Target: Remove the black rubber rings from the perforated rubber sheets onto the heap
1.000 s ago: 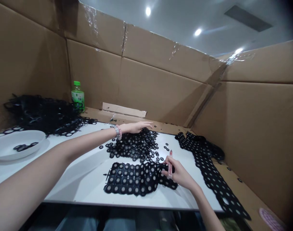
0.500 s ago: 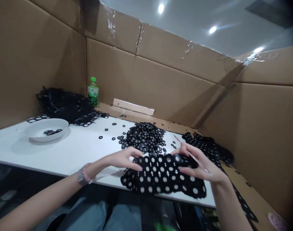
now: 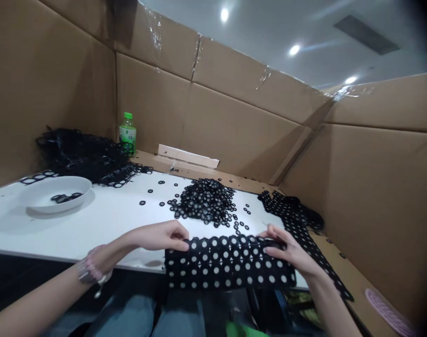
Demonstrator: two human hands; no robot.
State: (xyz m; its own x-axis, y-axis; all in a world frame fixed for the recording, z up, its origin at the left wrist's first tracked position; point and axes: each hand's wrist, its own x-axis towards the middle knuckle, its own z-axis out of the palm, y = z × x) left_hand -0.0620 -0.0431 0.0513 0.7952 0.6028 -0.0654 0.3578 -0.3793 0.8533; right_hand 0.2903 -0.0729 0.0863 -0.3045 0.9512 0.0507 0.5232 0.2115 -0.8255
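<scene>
A black sheet with rows of round white holes (image 3: 227, 269) hangs over the front edge of the white table, stretched between my hands. My left hand (image 3: 173, 236) pinches its upper left corner. Near the upper right corner, my right hand (image 3: 283, 245) grips the sheet between thumb and fingers; a thin stick shows faintly by its fingertips. Just behind the sheet lies a heap of small black rings (image 3: 208, 199), with several loose ones scattered around it.
A white bowl (image 3: 34, 201) with a few black rings stands at the left. Behind it are a tangled black mesh pile (image 3: 83, 154) and a green-capped bottle (image 3: 128, 133). More dotted black sheet (image 3: 297, 229) lies at the right. Cardboard walls (image 3: 234, 126) surround the table.
My left hand has moved left, and the sheet is now pulled flatter and straighter between both hands. The camera view has turned slightly right.
</scene>
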